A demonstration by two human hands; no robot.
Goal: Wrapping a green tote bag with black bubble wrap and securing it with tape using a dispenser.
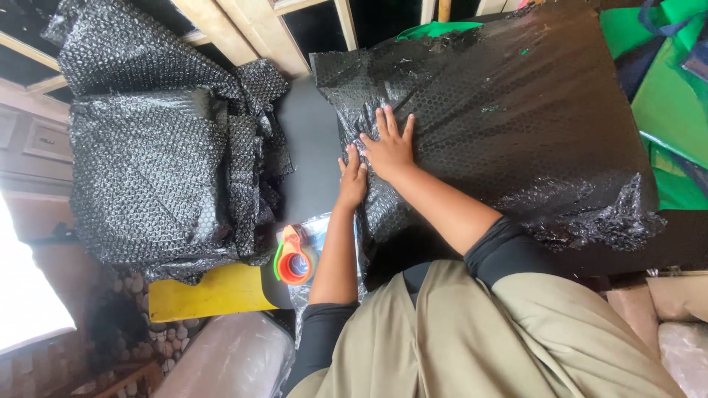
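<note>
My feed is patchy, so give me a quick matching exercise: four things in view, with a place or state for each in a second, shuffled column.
1. right hand
2. left hand
3. tape dispenser
4. bubble wrap heap

a. orange and green, beside the left forearm
b. black, piled apart on the left
c. flat on the wrapped parcel, fingers spread
d. pressing the parcel's edge

Pairs: 1-c, 2-d, 3-a, 4-b

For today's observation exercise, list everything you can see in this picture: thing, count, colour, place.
wrapped parcel: one, black bubble wrap, centre right, under both hands
bubble wrap pile: one, black, left
tape dispenser: one, orange and green, beside the left forearm
yellow board: one, under the pile's lower edge
green bags: count unclear, right edge
wooden slats: several, pale, top
left hand: flat on the parcel's edge
right hand: fingers spread, flat on the parcel
</note>
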